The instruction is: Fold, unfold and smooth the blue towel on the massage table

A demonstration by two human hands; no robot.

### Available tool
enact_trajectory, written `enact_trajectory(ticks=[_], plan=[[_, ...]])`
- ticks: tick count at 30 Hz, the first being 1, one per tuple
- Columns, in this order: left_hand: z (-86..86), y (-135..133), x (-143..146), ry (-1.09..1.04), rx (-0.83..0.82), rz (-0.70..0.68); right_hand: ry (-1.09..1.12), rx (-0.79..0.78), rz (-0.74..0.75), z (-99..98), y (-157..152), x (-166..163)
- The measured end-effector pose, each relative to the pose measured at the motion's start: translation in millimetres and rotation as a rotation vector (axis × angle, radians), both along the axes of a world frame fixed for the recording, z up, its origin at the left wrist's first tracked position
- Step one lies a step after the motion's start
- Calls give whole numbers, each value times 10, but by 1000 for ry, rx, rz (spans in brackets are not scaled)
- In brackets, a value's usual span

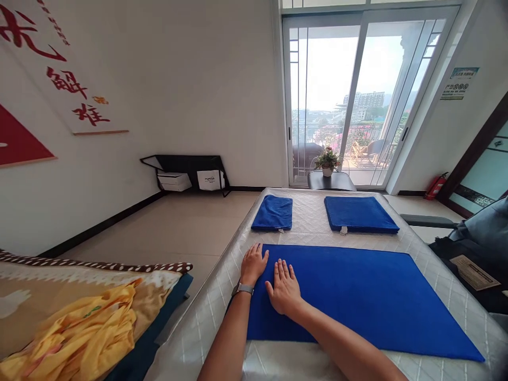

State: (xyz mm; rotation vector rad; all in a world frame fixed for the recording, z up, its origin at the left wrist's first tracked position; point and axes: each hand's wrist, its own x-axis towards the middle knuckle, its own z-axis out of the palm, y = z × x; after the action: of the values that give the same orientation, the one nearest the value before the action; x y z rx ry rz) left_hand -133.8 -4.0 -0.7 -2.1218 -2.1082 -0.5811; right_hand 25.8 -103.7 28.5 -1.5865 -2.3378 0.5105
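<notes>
A large blue towel [369, 296] lies spread flat on the quilted white table [309, 222]. My left hand [254, 263], with a watch on its wrist, rests open on the towel's far left corner. My right hand [283, 288] lies flat beside it on the towel, fingers stretched out. Neither hand holds anything. Further back lie two folded blue towels, a small one [273, 212] on the left and a wider one [359, 214] on the right.
A yellow cloth [79, 333] lies on a patterned cover at the lower left. A potted plant [327, 161] stands on a small dark table by the glass doors. A black rack [186, 172] with white boxes stands against the wall. Dark bags [472, 248] sit at right.
</notes>
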Motion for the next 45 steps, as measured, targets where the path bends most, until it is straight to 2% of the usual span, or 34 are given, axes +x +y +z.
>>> enact_trajectory(ticks=[3, 7, 14, 19, 21, 23, 29, 35, 38, 45], plan=[[11, -7, 6, -3, -1, -4, -76, -26, -47, -5, 23, 397], [15, -6, 3, -9, -21, 1, -199, -55, -154, -22, -1, 1123], [-1, 11, -5, 2, -23, 1, -374, 29, -421, -257, -222, 2772], [-15, 30, -9, 18, -10, 5, -399, 74, -671, -432, -411, 3963], [-17, 30, -10, 25, -10, 7, -384, 72, -747, -470, -462, 4282], [-15, 26, -10, 27, -15, 9, -369, 68, -787, -496, -489, 4464], [3, 6, 1, 18, -20, 14, -316, 59, -813, -511, -461, 4518], [23, 5, 16, 13, -42, 8, -325, 78, -831, -341, -395, 4426], [27, 7, 16, 9, -36, 11, -356, 96, -710, -215, -299, 4077], [6, 17, 0, 8, -1, -7, -248, 63, -242, 11, 17, 2809]])
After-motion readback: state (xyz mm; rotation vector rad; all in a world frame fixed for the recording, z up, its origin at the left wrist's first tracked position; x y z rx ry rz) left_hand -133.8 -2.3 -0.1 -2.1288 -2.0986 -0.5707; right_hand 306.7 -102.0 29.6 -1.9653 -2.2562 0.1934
